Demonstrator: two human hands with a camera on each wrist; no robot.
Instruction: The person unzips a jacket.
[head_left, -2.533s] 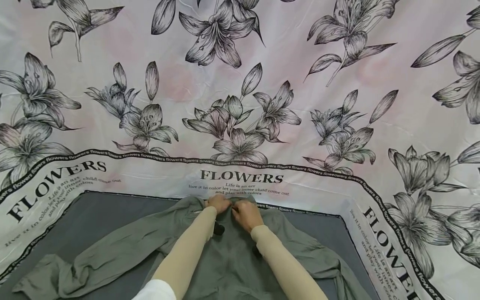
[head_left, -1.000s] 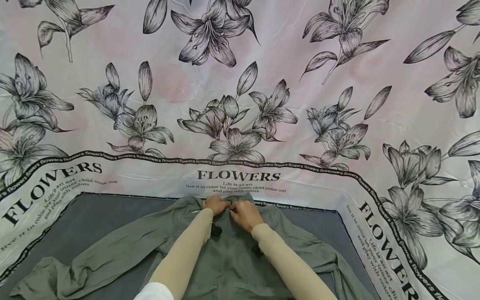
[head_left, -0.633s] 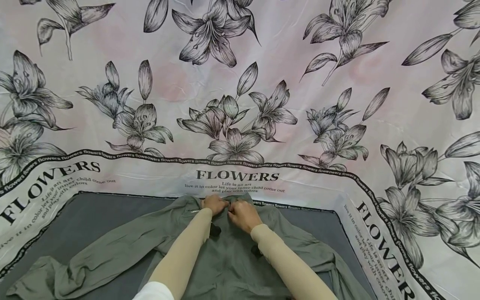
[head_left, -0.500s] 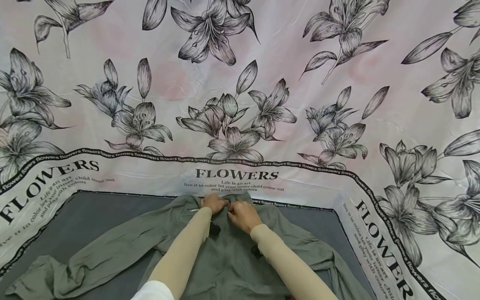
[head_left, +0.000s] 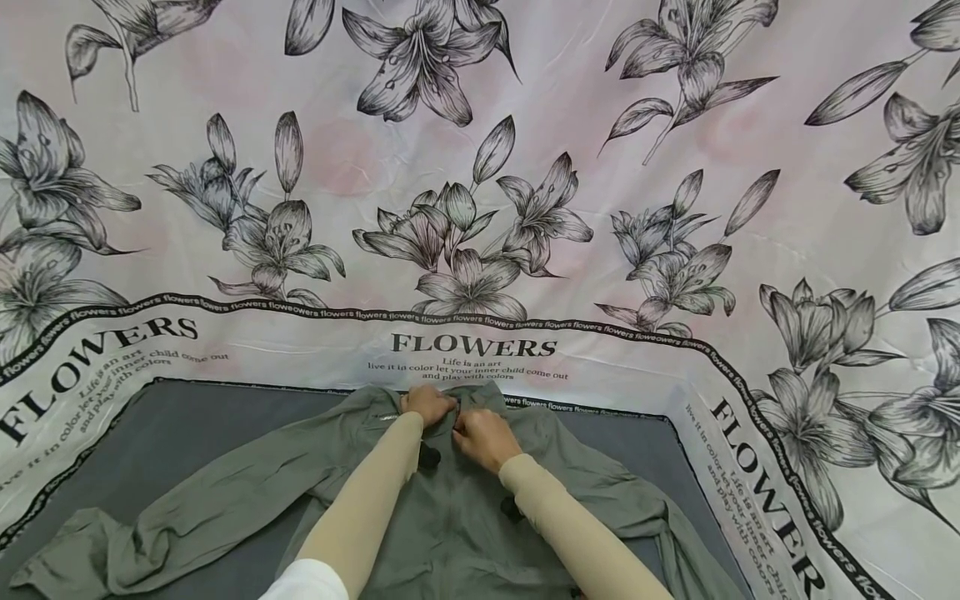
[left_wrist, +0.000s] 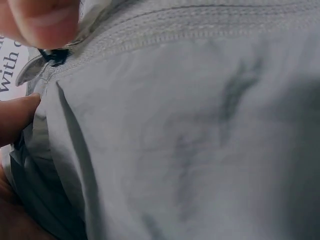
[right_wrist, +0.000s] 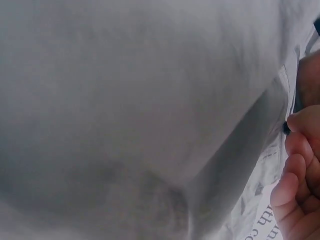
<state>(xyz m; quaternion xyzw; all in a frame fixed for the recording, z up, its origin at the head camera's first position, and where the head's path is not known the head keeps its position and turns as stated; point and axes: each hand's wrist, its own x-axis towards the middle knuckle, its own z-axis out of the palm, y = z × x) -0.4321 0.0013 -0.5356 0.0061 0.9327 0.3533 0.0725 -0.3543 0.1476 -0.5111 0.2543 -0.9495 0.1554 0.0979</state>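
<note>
Head view: olive-grey long-sleeved fabric jacket on flat dark-grey counter, front seam running down from collar; left hand, curled, grips collar; right hand, slightly lower, pinches small dark tab.

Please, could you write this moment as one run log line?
left hand: holds jacket near collar | right hand: pinches small dark piece at jacket front | jacket: spread on grey surface
</note>
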